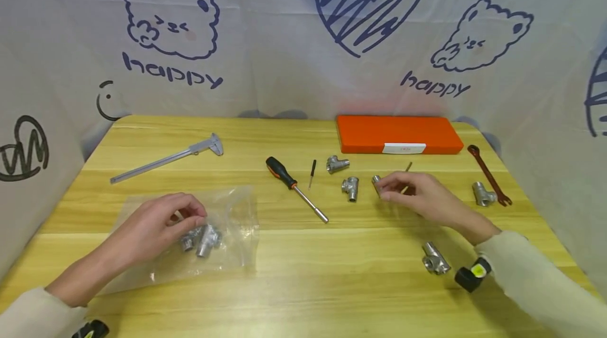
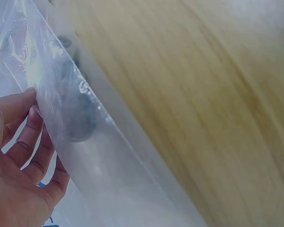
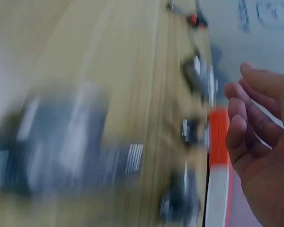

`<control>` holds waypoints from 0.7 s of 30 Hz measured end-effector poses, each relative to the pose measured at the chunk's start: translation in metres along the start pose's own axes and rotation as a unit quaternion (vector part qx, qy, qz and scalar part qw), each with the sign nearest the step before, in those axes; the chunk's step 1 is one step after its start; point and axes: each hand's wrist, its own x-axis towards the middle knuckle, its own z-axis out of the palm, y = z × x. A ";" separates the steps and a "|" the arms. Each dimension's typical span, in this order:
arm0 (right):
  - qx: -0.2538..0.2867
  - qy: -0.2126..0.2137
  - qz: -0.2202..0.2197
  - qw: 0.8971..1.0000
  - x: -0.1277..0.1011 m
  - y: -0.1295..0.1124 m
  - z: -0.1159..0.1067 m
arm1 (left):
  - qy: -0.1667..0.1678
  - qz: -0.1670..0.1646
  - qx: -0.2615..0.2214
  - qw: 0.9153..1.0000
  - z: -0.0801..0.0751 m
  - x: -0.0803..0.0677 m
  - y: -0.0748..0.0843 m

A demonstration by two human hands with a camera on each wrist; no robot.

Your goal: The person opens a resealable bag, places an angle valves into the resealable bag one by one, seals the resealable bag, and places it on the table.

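My left hand [image 1: 166,224] pinches the edge of a clear plastic bag [image 2: 118,175] between thumb and fingers. Metal tee pipe fittings [image 1: 205,243] lie inside the bag, partly hidden by the hand. My right hand [image 1: 419,195] hovers over the table, its fingers loosely bent. A metal pipe fitting [image 1: 376,180] shows at its fingertips in the head view, partly covered by them. The right wrist view, blurred, has nothing between the fingers of that hand [image 3: 265,127]. Two more tee fittings [image 1: 350,189] [image 1: 338,164] lie to its left, another [image 1: 433,259] nearer the wrist.
An orange case [image 1: 400,132] sits at the back. A red-brown wrench [image 1: 490,177] and a tee fitting [image 1: 483,194] are far right. In the middle lie a black-and-orange screwdriver [image 1: 296,187] and a small thin screwdriver [image 1: 312,173]. Calipers [image 1: 168,158] rest at the back left.
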 end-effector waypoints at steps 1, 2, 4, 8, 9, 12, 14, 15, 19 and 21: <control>-0.015 0.006 0.007 1.000 -0.006 0.009 -0.006 | 0.000 -0.001 0.001 1.000 0.000 0.000 0.000; -0.030 0.012 0.010 0.999 -0.012 0.017 -0.011 | 0.000 -0.002 0.001 1.000 0.000 0.000 0.000; -0.057 0.022 0.017 0.998 -0.023 0.033 -0.021 | 0.001 -0.005 0.001 1.000 -0.001 0.000 -0.001; -0.089 0.034 0.018 0.995 -0.040 0.061 -0.035 | 0.001 -0.007 0.001 1.000 -0.002 -0.001 -0.001; -0.095 0.035 0.017 0.995 -0.042 0.066 -0.038 | 0.001 -0.008 0.002 1.000 -0.002 -0.001 -0.002; -0.107 0.036 0.011 0.994 -0.045 0.078 -0.043 | 0.000 -0.008 0.004 1.000 -0.002 -0.001 -0.002; -0.114 0.028 0.004 0.993 -0.045 0.082 -0.045 | 0.000 -0.008 0.005 1.000 -0.002 -0.001 -0.002; -0.119 0.021 0.002 0.993 -0.044 0.084 -0.045 | 0.000 -0.008 0.006 1.000 -0.002 0.000 -0.003; -0.126 -0.009 0.003 0.992 -0.042 0.086 -0.045 | 0.002 -0.005 0.006 1.000 -0.002 0.000 -0.003; -0.128 -0.020 0.007 0.992 -0.041 0.085 -0.043 | 0.001 -0.005 0.005 1.000 -0.002 0.000 -0.003</control>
